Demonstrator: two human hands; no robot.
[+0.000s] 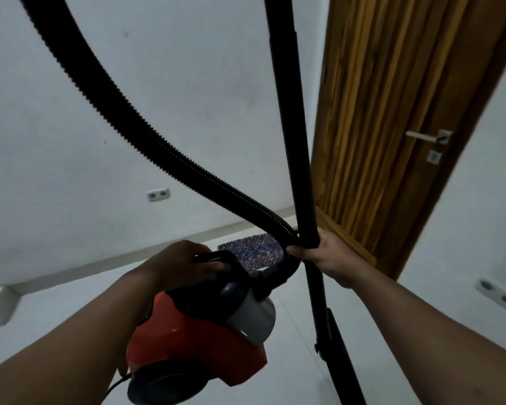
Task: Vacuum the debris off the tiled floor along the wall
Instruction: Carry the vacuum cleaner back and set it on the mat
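Left hand (pixel 184 264) is closing around the vacuum (pixel 199 331) carry handle, bulky body hanging below | right hand (pixel 327 255) is clasping the rigid wand (pixel 301 171), ribbed hose (pixel 146 135) looping above it | probably weighty; hose floppy.

There is one view only, from a wide-angle camera worn on the person's head, so no second view overlaps with it. It looks forward and slightly down, and the lens bends straight edges toward the frame's borders. Nearest the lens are both forearms, entering from 7 and 4 o'clock. The left hand (pixel 184 263) and right hand (pixel 324 254) sit close below centre, with the vacuum cleaner (pixel 199 337) at 6 o'clock. The wall (pixel 100 118) fills 9 to 12 o'clock, farther off. The wooden door (pixel 392 112) leans across 1 to 3 o'clock. The tiled floor (pixel 70 311) spans the lower part, and a mat (pixel 250 248) lies near centre.
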